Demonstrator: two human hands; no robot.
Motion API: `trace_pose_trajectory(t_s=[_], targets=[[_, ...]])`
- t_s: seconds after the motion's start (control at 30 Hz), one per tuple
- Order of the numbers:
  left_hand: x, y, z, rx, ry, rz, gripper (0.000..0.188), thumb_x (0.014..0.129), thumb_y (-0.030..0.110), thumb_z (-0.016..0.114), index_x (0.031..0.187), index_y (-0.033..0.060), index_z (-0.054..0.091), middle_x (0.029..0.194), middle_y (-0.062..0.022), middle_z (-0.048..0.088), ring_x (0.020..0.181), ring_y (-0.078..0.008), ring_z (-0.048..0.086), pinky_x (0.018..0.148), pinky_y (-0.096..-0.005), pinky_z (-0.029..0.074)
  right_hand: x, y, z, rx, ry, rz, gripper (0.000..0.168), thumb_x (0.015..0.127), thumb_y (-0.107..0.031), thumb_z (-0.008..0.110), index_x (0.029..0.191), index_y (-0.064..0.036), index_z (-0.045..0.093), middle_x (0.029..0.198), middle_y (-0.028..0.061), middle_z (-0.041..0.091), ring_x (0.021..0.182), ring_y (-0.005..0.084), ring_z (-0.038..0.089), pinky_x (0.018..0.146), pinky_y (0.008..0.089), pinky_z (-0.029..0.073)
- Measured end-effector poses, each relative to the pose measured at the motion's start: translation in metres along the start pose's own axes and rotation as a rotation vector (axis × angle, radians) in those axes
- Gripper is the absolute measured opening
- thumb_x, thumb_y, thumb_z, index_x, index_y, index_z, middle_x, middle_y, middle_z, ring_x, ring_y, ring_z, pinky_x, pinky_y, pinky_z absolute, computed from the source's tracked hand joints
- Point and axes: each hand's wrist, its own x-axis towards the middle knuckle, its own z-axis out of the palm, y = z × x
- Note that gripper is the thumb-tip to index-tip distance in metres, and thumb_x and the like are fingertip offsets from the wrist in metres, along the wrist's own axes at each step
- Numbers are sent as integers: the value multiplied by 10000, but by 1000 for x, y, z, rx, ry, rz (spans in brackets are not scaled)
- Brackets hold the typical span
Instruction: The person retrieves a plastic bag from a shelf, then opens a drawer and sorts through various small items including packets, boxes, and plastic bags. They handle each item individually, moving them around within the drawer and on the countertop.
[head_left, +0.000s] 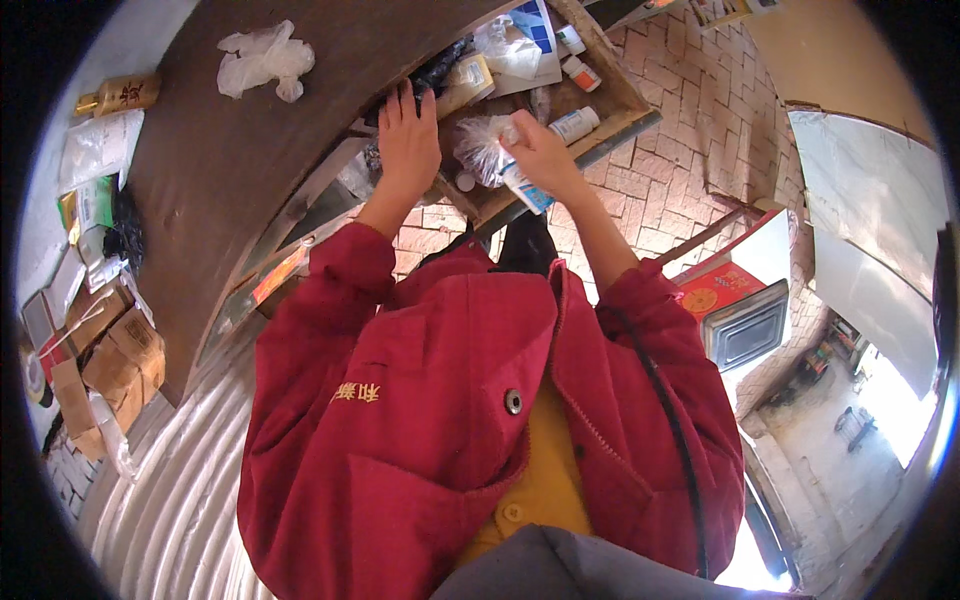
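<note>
A pulled-out wooden drawer (630, 101) full of small goods lies before me. My right hand (544, 154) pinches a crumpled clear plastic bag (480, 146) over the drawer's near part. Just under that hand shows a white and blue box (529, 191); whether the fingers also hold it is hard to tell. My left hand (411, 142) rests flat at the drawer's left side, fingers extended, its tips by a black plastic bag (442, 64). Beside it lies a beige box (469, 81). A white bottle (576, 124) lies right of my right hand.
Farther back in the drawer are an orange-labelled bottle (582, 73) and another small bottle (571, 39). A brown tabletop (247, 165) carries a crumpled white plastic bag (266, 60), a gold bottle (120, 95) and cardboard boxes (124, 345). Brick floor (675, 127) shows at right.
</note>
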Motion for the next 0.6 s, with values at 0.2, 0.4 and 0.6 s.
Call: trace_pose_trajectory(t_s=[0.2, 0.4, 0.6], targets=[[12, -8, 15, 177, -184, -9, 563, 813, 81, 532, 1364, 116, 422, 1296, -170, 501, 1091, -341, 544, 905, -426, 446, 9, -21, 42, -405, -49, -138, 223, 847, -239, 522, 1030, -113, 505, 906, 181, 634, 829, 393, 628, 714, 507, 485], [7, -15, 8, -137, -108, 158, 337, 771, 78, 545, 1106, 71, 573, 954, -100, 555, 891, -276, 554, 778, -383, 449, 1, -5, 46, -251, 86, -168, 327, 822, -235, 565, 1137, -152, 591, 962, 121, 656, 876, 333, 644, 794, 456, 501], [-4, 6, 10, -323, -44, 263, 246, 729, 43, 573, 967, 66, 631, 863, -65, 567, 844, -263, 544, 746, -389, 439, 7, 10, 17, -57, 111, 43, 278, 840, -304, 570, 1058, -143, 632, 951, 113, 685, 909, 321, 647, 796, 428, 505]])
